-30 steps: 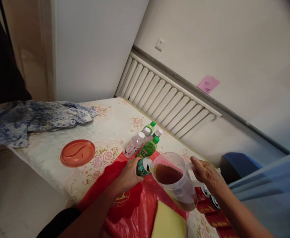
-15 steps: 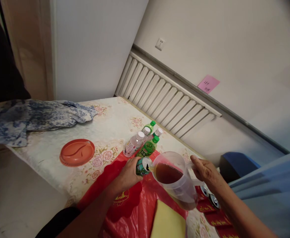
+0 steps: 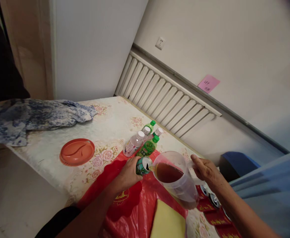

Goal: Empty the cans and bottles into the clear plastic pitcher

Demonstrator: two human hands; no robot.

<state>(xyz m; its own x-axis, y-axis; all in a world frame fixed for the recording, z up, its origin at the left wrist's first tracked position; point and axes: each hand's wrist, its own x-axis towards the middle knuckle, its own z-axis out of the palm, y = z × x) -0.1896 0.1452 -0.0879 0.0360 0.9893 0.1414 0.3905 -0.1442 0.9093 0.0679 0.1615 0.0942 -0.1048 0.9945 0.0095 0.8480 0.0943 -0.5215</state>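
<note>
My left hand [image 3: 127, 173] is wrapped round a green drink can [image 3: 142, 166], its opened top turned toward the pitcher. By its handle, my right hand [image 3: 206, 172] grips a clear plastic pitcher [image 3: 182, 191] with brown liquid inside. The pitcher leans toward the can, its spout at the can's opening, with yellowish liquid between them. Just behind the can stand several bottles, among them a clear one with a white cap [image 3: 132, 145] and a green one [image 3: 147, 147]. Beneath both hands lies a red plastic sheet [image 3: 127, 211].
A yellow rectangular piece [image 3: 168, 219] lies on the red sheet. Dark red packets [image 3: 216, 218] and opened cans [image 3: 213, 200] are at the right, partly behind my forearm. An orange divided plate [image 3: 77, 152] and a blue-and-white cloth [image 3: 53, 115] lie left. A radiator [image 3: 164, 96] lines the wall.
Both hands keep nearly the same place. The pitcher has tipped very slightly; the can and the bottles stay where they were.
</note>
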